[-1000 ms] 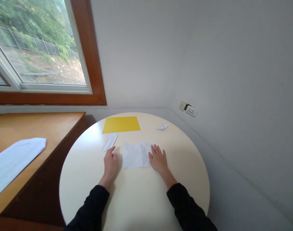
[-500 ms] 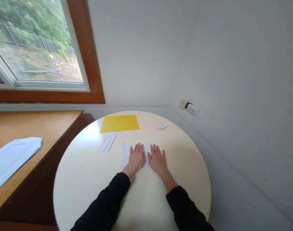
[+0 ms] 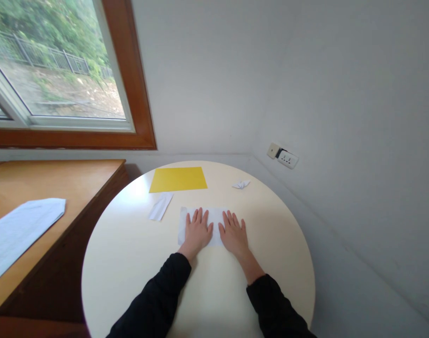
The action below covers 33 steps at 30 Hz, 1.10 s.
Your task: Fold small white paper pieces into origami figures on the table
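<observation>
A white sheet of paper (image 3: 215, 217) lies flat on the round cream table (image 3: 130, 263). My left hand (image 3: 197, 228) rests palm down on its left part, fingers spread. On its right part lies my right hand (image 3: 233, 233), also flat with the fingers apart. Between the two hands a strip of the paper shows; the rest of its middle is covered by them. Beyond my left hand is a narrow white paper strip (image 3: 161, 206). A small folded white paper piece (image 3: 241, 184) sits farther off to the right.
A yellow sheet (image 3: 178, 180) lies near the table's far edge. To the left stands a wooden desk (image 3: 84, 176) with a large folded white paper (image 3: 27, 230) on it. A wall socket (image 3: 287, 159) is behind the table, and a window (image 3: 77, 84) at upper left.
My left hand has slid a little to the left over the paper, widening the gap between my hands. The whole view has shifted slightly.
</observation>
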### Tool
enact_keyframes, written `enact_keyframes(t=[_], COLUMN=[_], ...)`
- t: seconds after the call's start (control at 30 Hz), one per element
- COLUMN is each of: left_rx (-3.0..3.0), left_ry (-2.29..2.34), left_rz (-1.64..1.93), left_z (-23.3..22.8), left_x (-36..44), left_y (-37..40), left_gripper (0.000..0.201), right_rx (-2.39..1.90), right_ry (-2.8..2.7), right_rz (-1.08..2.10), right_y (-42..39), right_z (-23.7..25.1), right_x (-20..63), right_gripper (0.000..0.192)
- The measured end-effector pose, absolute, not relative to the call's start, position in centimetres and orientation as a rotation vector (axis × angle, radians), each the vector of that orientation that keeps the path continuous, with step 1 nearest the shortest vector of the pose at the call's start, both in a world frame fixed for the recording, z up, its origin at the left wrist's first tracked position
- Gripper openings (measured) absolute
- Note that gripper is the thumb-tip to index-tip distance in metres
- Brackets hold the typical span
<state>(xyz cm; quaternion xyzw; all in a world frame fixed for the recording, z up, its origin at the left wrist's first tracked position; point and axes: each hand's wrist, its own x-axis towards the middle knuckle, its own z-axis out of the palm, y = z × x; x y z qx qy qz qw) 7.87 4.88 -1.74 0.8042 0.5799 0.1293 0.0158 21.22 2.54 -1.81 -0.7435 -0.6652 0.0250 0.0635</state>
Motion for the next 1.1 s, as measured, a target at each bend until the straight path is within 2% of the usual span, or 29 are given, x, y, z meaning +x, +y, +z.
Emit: enact_keyframes(t=[0.57, 1.1], left_rx=[2.409, 2.408], left_ry=[1.979, 2.092], left_rz=[0.384, 0.418], left_z=[-1.6, -2.1], left_x=[4.7, 3.7], left_y=[5.5, 4.5], left_gripper=[0.055, 0.049], right_rx=[-2.244, -2.377], right_ry=[-2.022, -1.925], right_rz=[0.106, 0.09], right_y=[2.6, 2.8], right_z=[-1.9, -1.5], right_x=[21.3, 21.4], right_gripper=[0.054, 0.049])
